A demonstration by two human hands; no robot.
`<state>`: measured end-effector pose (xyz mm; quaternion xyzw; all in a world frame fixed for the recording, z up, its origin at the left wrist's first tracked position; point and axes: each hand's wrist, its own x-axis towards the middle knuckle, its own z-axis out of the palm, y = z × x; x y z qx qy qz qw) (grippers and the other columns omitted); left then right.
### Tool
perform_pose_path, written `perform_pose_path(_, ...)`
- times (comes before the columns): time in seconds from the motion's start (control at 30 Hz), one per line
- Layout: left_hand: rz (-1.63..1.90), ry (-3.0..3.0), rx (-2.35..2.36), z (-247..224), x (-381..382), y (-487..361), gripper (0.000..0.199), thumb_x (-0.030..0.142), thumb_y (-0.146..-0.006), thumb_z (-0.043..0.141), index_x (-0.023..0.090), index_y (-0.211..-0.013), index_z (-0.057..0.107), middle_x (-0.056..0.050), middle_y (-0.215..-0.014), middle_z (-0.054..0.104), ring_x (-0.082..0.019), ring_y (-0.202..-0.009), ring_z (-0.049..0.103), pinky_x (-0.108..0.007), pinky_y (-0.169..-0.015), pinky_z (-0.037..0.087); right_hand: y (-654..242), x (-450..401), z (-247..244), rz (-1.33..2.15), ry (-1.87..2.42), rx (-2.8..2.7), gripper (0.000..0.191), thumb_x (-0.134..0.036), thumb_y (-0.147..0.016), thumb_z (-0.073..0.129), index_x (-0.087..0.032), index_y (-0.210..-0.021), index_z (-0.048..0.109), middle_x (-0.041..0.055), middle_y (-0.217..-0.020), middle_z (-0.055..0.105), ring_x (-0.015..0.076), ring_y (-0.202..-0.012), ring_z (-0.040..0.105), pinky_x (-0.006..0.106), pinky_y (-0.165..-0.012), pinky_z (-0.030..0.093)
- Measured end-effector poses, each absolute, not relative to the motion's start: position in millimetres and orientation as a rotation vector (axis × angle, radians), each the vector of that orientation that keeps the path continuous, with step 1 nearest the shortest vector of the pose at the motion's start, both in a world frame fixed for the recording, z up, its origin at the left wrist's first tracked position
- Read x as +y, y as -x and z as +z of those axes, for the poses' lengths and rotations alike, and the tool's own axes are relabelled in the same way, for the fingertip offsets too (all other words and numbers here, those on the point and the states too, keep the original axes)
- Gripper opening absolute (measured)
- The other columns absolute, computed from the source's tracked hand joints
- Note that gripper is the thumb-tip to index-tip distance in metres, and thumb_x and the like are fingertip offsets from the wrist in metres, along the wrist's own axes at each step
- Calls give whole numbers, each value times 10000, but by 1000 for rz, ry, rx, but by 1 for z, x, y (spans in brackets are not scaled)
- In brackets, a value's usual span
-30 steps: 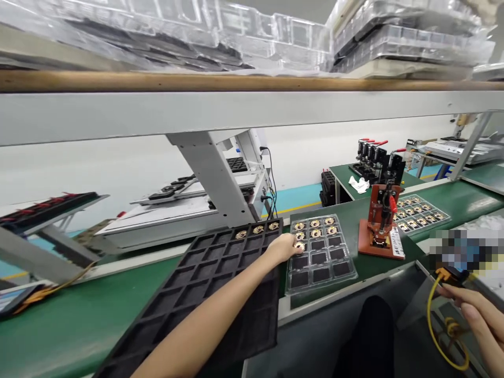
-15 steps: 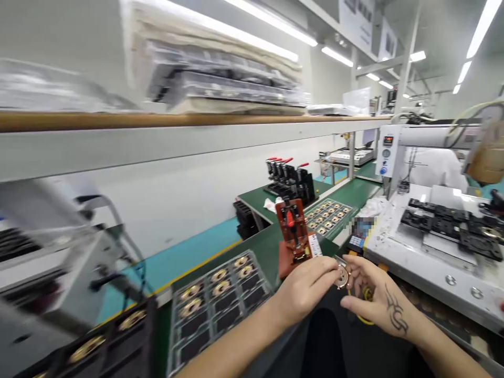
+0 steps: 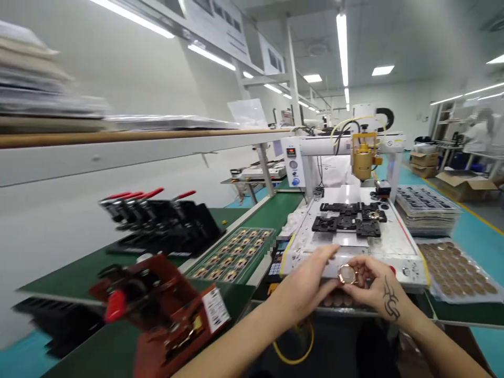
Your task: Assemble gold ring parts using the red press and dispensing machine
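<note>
A round rose-gold watch case [image 3: 347, 274] with a pale grey face is pinched between the thumb and fingers of my right hand [image 3: 376, 287], in front of the white machine. My left hand [image 3: 303, 281] is just left of the case, fingers stretched forward and thumb tip close to its edge; whether the thumb touches it I cannot tell. Beyond both hands, black fixtures [image 3: 346, 221] lie on the bed of the white dispensing machine [image 3: 307, 262], and a similar gold-rimmed part [image 3: 373, 215] sits in one at the right.
A red-brown clamp fixture [image 3: 157, 320] stands near left, with black red-handled clamps [image 3: 157, 226] behind. A clear tray [image 3: 236, 254] of several gold parts lies on the green bench. Right of the machine are stacked trays [image 3: 427, 210] and a bag of round brown discs [image 3: 457, 268].
My view has swung right, so the white machine is now ahead. The case stays in my right hand and its face has turned towards me; my left fingers have come off it.
</note>
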<state>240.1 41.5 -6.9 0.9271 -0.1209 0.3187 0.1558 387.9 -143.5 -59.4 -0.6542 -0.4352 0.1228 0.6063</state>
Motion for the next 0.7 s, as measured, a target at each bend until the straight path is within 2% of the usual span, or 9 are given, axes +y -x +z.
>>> perform_pose_path(0.07, 847, -2616, -308, 7, 45, -285, 520, 279, -1018, 669, 250, -1503, 483, -135, -1362, 659, -272, -1200, 693, -431, -1050, 599, -419, -167, -61, 153, 1570, -889, 382, -377, -782, 842, -187, -1086, 711, -18, -743, 632, 142, -619, 549, 268, -580, 489)
perform_pose_path(0.13, 742, -2634, -273, 23, 48, -338, 354, 278, -1019, 650, 223, -1367, 610, -129, -1346, 660, -279, -1228, 668, -438, -1081, 565, -444, -189, -59, 51, 1612, -804, 399, -423, -793, 844, -183, -1081, 706, -8, -750, 641, 146, -618, 547, 277, -583, 497)
perform_pose_path(0.2, 542, -2724, -135, 35, 49, -396, 290, 278, -1006, 651, 183, -1277, 684, -133, -1316, 683, -280, -1229, 660, -417, -1100, 532, -460, -209, -55, -43, 1628, -748, 434, -468, -787, 849, -183, -1078, 699, 3, -768, 648, 152, -618, 543, 291, -583, 502)
perform_pose_path(0.3, 385, -2788, -78, 42, 47, -473, 301, 319, -925, 741, 144, -1168, 768, -156, -1220, 745, -306, -1138, 694, -405, -1034, 545, -466, -236, -50, -136, 1638, -701, 469, -505, -801, 837, -193, -1118, 686, 13, -800, 648, 169, -644, 555, 308, -597, 513)
perform_pose_path(0.37, 269, -2824, -33, 40, 47, -510, 332, 390, -841, 822, 144, -1064, 807, -133, -1093, 788, -303, -1038, 718, -366, -931, 563, -464, -255, -51, -165, 1644, -675, 478, -521, -820, 827, -198, -1141, 680, 20, -825, 652, 177, -669, 571, 312, -613, 526)
perform_pose_path(0.53, -39, -2883, 27, 41, 53, -550, 323, 497, -732, 877, 191, -822, 824, -45, -834, 806, -240, -836, 729, -276, -735, 521, -473, -302, -54, -167, 1719, -571, 527, -562, -828, 829, -208, -1186, 672, 22, -829, 663, 196, -684, 611, 323, -610, 553)
perform_pose_path(0.63, -129, -2911, 45, 45, 49, -560, 317, 474, -661, 921, 191, -720, 791, -43, -750, 781, -248, -817, 724, -292, -740, 520, -490, -306, -47, -153, 1749, -605, 512, -565, -836, 815, -203, -1168, 669, 33, -850, 678, 215, -739, 651, 338, -658, 571)
perform_pose_path(0.7, -137, -2923, 58, 47, 44, -562, 287, 418, -689, 916, 177, -726, 765, -41, -744, 764, -238, -809, 718, -324, -779, 539, -503, -293, -43, -168, 1738, -640, 504, -588, -848, 784, -198, -1144, 663, 39, -851, 678, 217, -750, 653, 341, -667, 565)
